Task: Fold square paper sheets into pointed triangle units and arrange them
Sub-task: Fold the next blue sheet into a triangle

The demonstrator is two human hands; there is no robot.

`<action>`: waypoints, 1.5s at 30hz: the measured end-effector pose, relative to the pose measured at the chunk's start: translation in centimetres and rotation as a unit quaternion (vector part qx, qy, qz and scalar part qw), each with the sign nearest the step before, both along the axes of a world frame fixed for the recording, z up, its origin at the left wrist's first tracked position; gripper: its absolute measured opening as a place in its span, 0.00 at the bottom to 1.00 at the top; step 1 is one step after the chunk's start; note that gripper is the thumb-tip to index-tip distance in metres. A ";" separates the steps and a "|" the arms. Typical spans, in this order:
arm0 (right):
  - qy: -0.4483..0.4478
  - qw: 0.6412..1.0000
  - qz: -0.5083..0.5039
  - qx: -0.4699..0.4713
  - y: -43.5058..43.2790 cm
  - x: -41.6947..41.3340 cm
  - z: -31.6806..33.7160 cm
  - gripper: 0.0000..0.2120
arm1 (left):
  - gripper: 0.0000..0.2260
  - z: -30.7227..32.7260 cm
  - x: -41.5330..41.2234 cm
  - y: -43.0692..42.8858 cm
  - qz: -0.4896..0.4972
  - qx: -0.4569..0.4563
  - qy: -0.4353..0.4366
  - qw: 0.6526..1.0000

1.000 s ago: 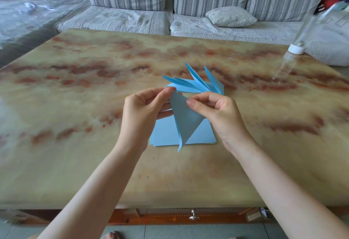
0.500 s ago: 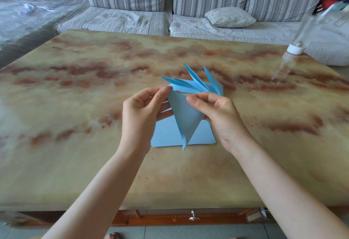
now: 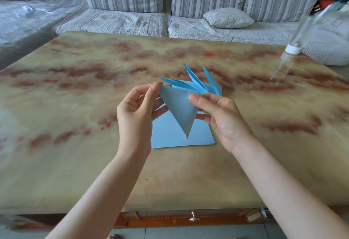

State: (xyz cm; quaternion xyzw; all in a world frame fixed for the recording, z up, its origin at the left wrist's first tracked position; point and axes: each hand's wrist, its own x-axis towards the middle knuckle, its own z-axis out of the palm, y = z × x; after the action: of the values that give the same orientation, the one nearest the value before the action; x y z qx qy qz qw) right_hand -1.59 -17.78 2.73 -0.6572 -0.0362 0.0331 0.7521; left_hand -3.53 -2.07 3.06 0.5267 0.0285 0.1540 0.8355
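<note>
I hold a blue paper sheet folded into a pointed triangle point(image 3: 179, 110) above the table, its tip pointing down toward me. My left hand point(image 3: 137, 110) pinches its upper left corner between thumb and forefinger. My right hand point(image 3: 221, 115) pinches its upper right corner. Under it lies a stack of flat blue square sheets point(image 3: 170, 136). Just beyond, several finished blue pointed units point(image 3: 196, 83) lie fanned out with their tips pointing away.
The marbled tan and red table point(image 3: 75, 106) stretches wide on both sides. A clear plastic bottle with a white cap point(image 3: 294, 47) stands upside down at the far right. A striped grey sofa point(image 3: 170, 2) with a small cushion lies behind the table.
The folded triangle has spread wider between my hands and risen a little. Both hands have moved slightly apart along its top edge.
</note>
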 end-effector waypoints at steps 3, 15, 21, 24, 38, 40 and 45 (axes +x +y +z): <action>-0.002 1.000 -0.024 0.005 0.1 0.0 0.1 0.09 | 0.04 -0.1 0.0 -0.1 -0.014 -0.005 0.008 1.000; -0.009 0.997 -0.046 0.054 -0.1 0.1 0.3 0.09 | 0.04 -0.2 0.3 0.1 -0.031 -0.060 0.033 0.997; 0.012 0.995 -0.060 0.083 0.1 0.2 0.4 0.05 | 0.04 -0.2 0.1 -0.1 -0.031 -0.060 0.032 0.997; 0.015 0.994 -0.062 0.092 0.3 0.1 0.4 0.03 | 0.04 -0.3 0.1 -0.3 -0.027 -0.063 0.029 0.997; 0.024 0.993 -0.078 0.082 0.1 0.1 0.4 0.01 | 0.04 -0.4 -0.1 -0.4 -0.011 -0.038 0.021 0.999; 0.033 0.992 -0.077 0.090 0.1 0.3 0.2 0.01 | 0.05 -0.4 -0.1 -0.5 -0.017 -0.042 0.021 0.999; 0.037 0.997 -0.021 0.066 0.0 0.2 0.2 0.17 | 0.05 -0.4 0.1 -0.4 -0.011 -0.056 0.029 0.998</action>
State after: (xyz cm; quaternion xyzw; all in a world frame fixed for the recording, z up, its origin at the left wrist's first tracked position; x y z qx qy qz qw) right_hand -1.39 -17.76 2.93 -0.6051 0.0032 0.0393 0.7952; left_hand -3.48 -2.45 2.63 0.4833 0.0553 0.1279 0.8643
